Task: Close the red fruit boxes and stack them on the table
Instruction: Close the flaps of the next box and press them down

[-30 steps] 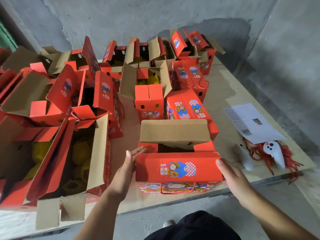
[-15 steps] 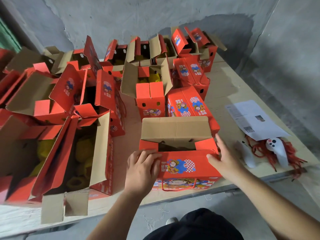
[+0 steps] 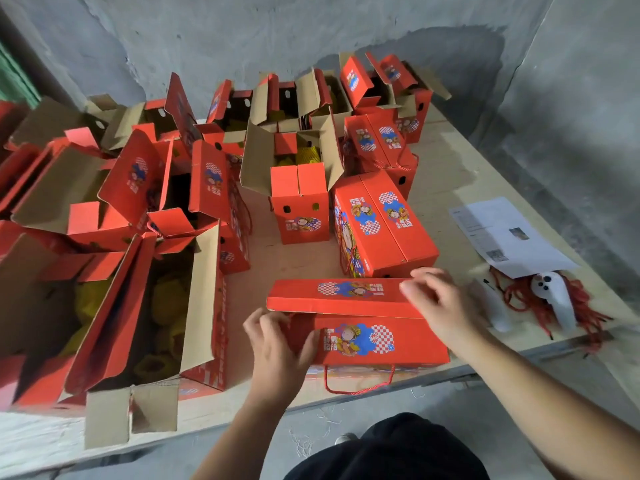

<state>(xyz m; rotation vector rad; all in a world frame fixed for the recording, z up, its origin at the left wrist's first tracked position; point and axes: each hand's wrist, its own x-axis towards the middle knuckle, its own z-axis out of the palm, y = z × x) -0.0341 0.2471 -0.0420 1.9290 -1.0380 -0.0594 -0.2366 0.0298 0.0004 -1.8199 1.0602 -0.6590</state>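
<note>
A red fruit box [image 3: 374,341] stands at the table's front edge, its rope handle hanging over the edge. Its far lid flap [image 3: 346,296] is folded down over the top and its near flap lies just below it. My left hand [image 3: 277,344] grips the left end of the near flap, thumb on top. My right hand [image 3: 440,306] holds the right end of the far flap with bent fingers. Just behind stands a closed red box [image 3: 384,223], and further back another closed one [image 3: 377,140].
Several open red boxes with yellow fruit fill the left and back of the wooden table [image 3: 450,174]; the nearest [image 3: 162,306] is beside my left hand. At the right lie printed papers [image 3: 505,233], a white controller [image 3: 557,299] and a bundle of red cord [image 3: 519,292]. Grey walls stand behind.
The far lid flap, upright before, has come down over the box top with my right hand on it. My left hand has slid to the left end of the near flap.
</note>
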